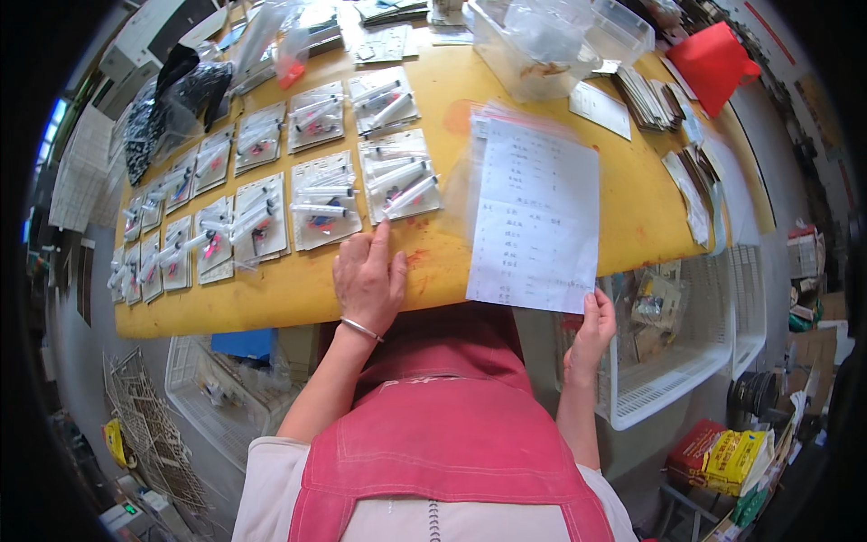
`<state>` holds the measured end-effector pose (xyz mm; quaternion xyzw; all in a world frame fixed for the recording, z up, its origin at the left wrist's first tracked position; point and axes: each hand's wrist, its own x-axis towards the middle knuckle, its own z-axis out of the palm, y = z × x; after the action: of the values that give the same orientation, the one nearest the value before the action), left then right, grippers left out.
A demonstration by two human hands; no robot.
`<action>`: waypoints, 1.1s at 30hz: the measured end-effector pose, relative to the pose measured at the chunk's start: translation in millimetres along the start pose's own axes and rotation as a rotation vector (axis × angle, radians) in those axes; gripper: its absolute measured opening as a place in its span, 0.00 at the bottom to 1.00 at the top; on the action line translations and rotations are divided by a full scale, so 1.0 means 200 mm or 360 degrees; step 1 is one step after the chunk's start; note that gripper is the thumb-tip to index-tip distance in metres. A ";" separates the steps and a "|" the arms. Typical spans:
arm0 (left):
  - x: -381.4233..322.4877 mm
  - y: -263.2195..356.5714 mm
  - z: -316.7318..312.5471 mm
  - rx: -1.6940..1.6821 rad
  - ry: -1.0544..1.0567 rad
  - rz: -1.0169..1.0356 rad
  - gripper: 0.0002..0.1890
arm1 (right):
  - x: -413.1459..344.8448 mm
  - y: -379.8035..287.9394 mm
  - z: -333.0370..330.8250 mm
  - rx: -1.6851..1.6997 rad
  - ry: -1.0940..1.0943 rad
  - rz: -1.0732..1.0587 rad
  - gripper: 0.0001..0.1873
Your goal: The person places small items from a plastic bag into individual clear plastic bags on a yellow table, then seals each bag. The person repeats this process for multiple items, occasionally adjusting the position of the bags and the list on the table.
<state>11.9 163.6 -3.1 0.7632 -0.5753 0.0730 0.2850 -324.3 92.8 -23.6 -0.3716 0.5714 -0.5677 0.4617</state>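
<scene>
My left hand (369,278) rests near the front edge of the yellow table, index finger stretched out and thumb apart, holding nothing. Its fingertip reaches the lower edge of a stack of flat boards (401,177) topped with plastic syringes (413,196) and small coloured parts. In my right hand (593,332), the lower right corner of a white paper sheet (535,223) is pinched between thumb and fingers. The sheet bears rows of writing and lies mostly on the table, overhanging its front edge. Clear plastic bags (462,186) with a red strip lie partly under it.
Similar board stacks with syringes (257,220) fill the table's left side in two rows. At the back stand a clear plastic bin (535,68) and a red container (714,68). White plastic crates (677,379) stand below the table's front edge, with another crate (217,406) at left.
</scene>
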 end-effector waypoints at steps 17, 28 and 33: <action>-0.01 0.00 0.02 0.0046 -0.0010 -0.0013 0.29 | 0.31 -0.25 0.28 -0.1441 -0.0858 -0.1224 0.11; -0.02 -0.01 0.02 0.0034 0.0009 -0.0013 0.27 | 0.43 -0.17 0.22 -0.0630 -0.0876 -0.0407 0.12; 0.01 0.00 -0.04 -0.0255 0.0113 0.0002 0.27 | 0.42 -0.18 0.23 -0.0635 -0.0844 -0.0379 0.12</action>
<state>14.5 165.2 4.2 0.7344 -0.5694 0.0538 0.3654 -309.4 -3.4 5.9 -0.6530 0.4840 -0.3786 0.4427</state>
